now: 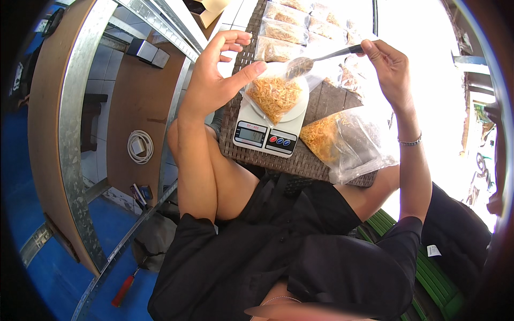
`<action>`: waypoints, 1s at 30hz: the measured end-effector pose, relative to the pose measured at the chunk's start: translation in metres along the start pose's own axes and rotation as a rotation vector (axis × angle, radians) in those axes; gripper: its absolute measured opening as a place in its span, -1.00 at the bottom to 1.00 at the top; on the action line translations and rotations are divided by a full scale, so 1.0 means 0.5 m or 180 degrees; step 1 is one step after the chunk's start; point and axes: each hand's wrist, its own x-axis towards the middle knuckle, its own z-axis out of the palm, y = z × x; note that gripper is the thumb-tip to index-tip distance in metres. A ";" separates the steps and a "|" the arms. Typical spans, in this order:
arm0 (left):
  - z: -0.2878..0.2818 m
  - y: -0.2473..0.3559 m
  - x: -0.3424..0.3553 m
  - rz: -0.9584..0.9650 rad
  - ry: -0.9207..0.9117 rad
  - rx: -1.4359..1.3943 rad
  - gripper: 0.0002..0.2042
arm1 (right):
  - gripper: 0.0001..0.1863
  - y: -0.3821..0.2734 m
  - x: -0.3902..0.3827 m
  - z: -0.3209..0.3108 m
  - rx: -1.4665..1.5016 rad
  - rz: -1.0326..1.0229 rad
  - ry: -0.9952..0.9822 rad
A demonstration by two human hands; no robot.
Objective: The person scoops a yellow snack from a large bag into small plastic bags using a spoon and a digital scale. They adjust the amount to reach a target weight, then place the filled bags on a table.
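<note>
A small clear bag of orange-yellow shredded snack [274, 97] lies on the round plate of a white kitchen scale [296, 127]. My left hand [217, 72] is beside the bag with its fingers apart, its thumb over or against the bag's upper left edge; contact is hard to tell. Between the thumb and fingers of my right hand [386, 67] is the dark handle of a spoon [334, 54]. Its bowl hangs at the upper edge of the small bag. Right of the scale, a larger clear bag [356, 152] holds more of the shreds.
Several filled clear packets [282, 32] lie in rows at the far end of the brown woven table [248, 152]. To the left stands a metal-framed shelf [80, 134] with a coiled white cable [140, 146]. A red-handled tool [123, 291] is low on the left. Strong glare washes out the right.
</note>
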 end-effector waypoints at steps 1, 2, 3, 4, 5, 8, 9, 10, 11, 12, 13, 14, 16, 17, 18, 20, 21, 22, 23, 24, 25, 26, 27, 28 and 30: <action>0.000 0.000 0.000 0.0003 -0.0001 -0.0006 -0.48 | -0.64 0.003 0.000 -0.001 0.0124 0.0022 0.0026; 0.000 -0.001 0.000 0.0005 -0.0002 -0.0011 -0.48 | -0.63 0.007 0.001 -0.002 0.0288 -0.0003 0.0022; 0.000 -0.001 -0.001 -0.0002 -0.0004 -0.0008 -0.48 | -0.62 0.011 0.001 -0.005 0.0200 0.0068 0.0047; 0.000 -0.001 -0.001 -0.0007 -0.0005 -0.0004 -0.48 | -0.61 0.016 0.001 -0.009 0.0151 0.0088 0.0042; 0.000 -0.001 -0.002 -0.0012 -0.0005 0.0001 -0.47 | -0.59 0.021 0.002 -0.013 0.0192 0.0024 0.0032; -0.001 -0.002 -0.002 -0.0002 -0.0002 0.0012 -0.47 | -0.57 0.039 0.006 -0.024 0.0130 0.0379 -0.0095; 0.000 -0.002 -0.002 -0.0005 -0.0005 0.0005 -0.47 | -0.58 0.045 0.006 -0.026 0.0173 0.0408 -0.0095; 0.000 -0.003 -0.002 -0.0008 -0.0007 0.0000 -0.47 | -0.58 0.050 0.007 -0.028 0.0217 0.0436 -0.0096; 0.000 -0.003 -0.002 -0.0012 -0.0010 -0.0004 -0.46 | -0.58 0.055 0.008 -0.029 0.0262 0.0464 -0.0098; 0.000 -0.003 -0.002 -0.0017 -0.0022 0.0006 -0.46 | -0.58 0.059 0.010 -0.031 0.0241 0.0449 -0.0112; 0.000 -0.004 -0.002 -0.0022 -0.0034 0.0015 -0.46 | -0.57 0.062 0.011 -0.032 0.0221 0.0435 -0.0127; 0.000 -0.004 -0.002 -0.0027 -0.0047 0.0025 -0.46 | -0.57 0.064 0.012 -0.032 0.0206 0.0384 -0.0128; -0.002 -0.005 -0.004 -0.0045 -0.0145 0.0093 -0.45 | -0.56 0.067 0.016 -0.034 0.0105 0.0375 -0.0153; -0.002 -0.005 -0.005 -0.0066 -0.0201 0.0131 -0.44 | -0.56 0.067 0.017 -0.034 0.0060 0.0302 -0.0154; -0.002 -0.006 -0.007 -0.0072 -0.0289 0.0194 -0.44 | -0.55 0.066 0.020 -0.034 -0.0014 0.0332 -0.0163; -0.002 -0.007 -0.012 -0.0052 -0.0451 0.0325 -0.44 | -0.54 0.064 0.024 -0.034 -0.0166 0.0273 -0.0166; 0.000 -0.009 -0.013 -0.0023 -0.0490 0.0331 -0.43 | -0.54 0.062 0.026 -0.034 -0.0197 0.0290 -0.0158; 0.003 -0.011 -0.013 0.0064 -0.0504 0.0332 -0.42 | -0.54 0.061 0.028 -0.033 -0.0241 0.0289 -0.0145; 0.006 -0.013 -0.014 0.0132 -0.0527 0.0348 -0.41 | -0.53 0.059 0.029 -0.033 -0.0284 0.0289 -0.0130; 0.006 -0.014 -0.015 0.0057 -0.0551 0.0386 -0.42 | -0.54 0.058 0.030 -0.033 -0.0288 0.0286 -0.0131; 0.006 -0.015 -0.015 -0.0036 -0.0583 0.0439 -0.42 | -0.54 0.058 0.032 -0.034 -0.0291 0.0283 -0.0130; 0.005 -0.016 -0.015 -0.0117 -0.0618 0.0514 -0.42 | -0.54 0.060 0.033 -0.036 -0.0295 0.0279 -0.0125; 0.004 -0.017 -0.015 -0.0212 -0.0520 0.0441 -0.44 | -0.54 0.062 0.034 -0.040 -0.0207 0.0481 -0.0004; 0.003 -0.017 -0.014 -0.0302 -0.0426 0.0388 -0.45 | -0.55 0.067 0.035 -0.045 -0.0118 0.0686 0.0117; 0.001 -0.016 -0.013 -0.0492 -0.0297 0.0328 -0.47 | -0.55 0.081 0.035 -0.058 0.0095 0.1069 0.0295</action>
